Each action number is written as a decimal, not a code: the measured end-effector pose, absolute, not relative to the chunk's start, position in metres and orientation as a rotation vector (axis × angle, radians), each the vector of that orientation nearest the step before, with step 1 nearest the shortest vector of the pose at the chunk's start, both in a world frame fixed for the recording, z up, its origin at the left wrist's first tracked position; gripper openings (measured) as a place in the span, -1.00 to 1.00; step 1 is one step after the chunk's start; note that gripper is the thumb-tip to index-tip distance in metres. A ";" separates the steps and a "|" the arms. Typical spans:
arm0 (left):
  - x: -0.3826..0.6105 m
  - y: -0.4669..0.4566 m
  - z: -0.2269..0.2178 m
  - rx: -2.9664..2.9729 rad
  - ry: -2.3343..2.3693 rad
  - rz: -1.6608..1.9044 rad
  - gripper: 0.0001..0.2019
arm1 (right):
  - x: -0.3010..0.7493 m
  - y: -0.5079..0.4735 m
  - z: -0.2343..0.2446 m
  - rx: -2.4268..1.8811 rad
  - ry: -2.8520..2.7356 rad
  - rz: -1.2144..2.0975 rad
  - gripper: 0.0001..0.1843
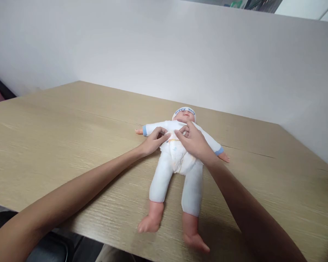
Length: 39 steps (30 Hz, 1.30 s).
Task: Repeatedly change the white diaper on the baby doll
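Observation:
A baby doll (158, 185) in white clothes with blue cuffs lies on its back, head away from me. Its white cap carries blue lettering. Around its hips, over the white trousers, sits a white diaper (177, 160) with small coloured marks. My left hand (155, 140) is closed at the diaper's upper left edge, thumb and fingers pinching its waist. Over the doll's belly and chest, my right hand (195, 142) is bent with curled fingers at the diaper's upper right edge. It hides that side of the waist and part of the chest.
The doll rests on a wooden table (71, 127) with thin seams across its top. A pale wall or partition (125, 47) stands along the back and right. A dark chair (47, 249) is below the near edge at left.

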State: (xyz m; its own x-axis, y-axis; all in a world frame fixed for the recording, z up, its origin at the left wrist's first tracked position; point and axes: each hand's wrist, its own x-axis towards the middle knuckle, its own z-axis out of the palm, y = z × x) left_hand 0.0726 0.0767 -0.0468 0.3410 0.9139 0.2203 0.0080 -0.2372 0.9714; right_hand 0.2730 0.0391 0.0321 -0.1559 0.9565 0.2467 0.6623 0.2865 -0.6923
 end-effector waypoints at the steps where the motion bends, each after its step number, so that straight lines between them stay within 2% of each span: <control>1: 0.073 0.078 -0.046 1.533 0.845 1.060 -0.53 | 0.274 0.040 0.032 -1.443 -1.890 0.574 -0.43; 4: 0.075 0.084 -0.044 1.477 0.800 1.047 -0.49 | 0.277 0.043 0.033 -1.454 -1.891 0.539 -0.44; 8: 0.077 0.087 -0.044 1.456 0.819 1.080 -0.48 | 0.280 0.042 0.036 -1.475 -1.972 0.465 -0.58; 13: 0.078 0.079 -0.044 1.475 0.912 1.174 -0.63 | 0.281 0.041 0.038 -1.430 -2.013 0.342 -0.60; 18: 0.067 0.027 -0.021 1.710 0.989 1.412 -0.80 | 0.273 -0.007 0.051 -1.356 -1.998 0.043 -0.60; 20: 0.059 -0.003 -0.008 2.017 0.814 1.246 -0.86 | 0.272 -0.044 0.052 -1.275 -2.029 0.090 -0.73; 22: 0.050 -0.030 0.001 2.317 0.653 0.877 -0.85 | 0.278 -0.078 0.046 -1.228 -2.101 0.246 -0.87; 24: 0.044 -0.048 0.004 2.510 0.617 0.557 -0.81 | 0.289 -0.102 0.032 -1.215 -2.184 0.429 -0.91; 26: 0.042 -0.056 0.001 2.561 0.703 0.436 -0.77 | 0.303 -0.110 0.014 -1.215 -2.242 0.490 -0.90; 31: 0.054 -0.045 -0.011 2.346 1.030 0.627 -0.70 | 0.320 -0.096 -0.015 -1.336 -2.182 0.311 -0.88; 39: 0.075 -0.033 -0.022 2.221 1.221 0.714 -0.63 | 0.299 -0.087 -0.014 -1.495 -2.121 0.096 -0.80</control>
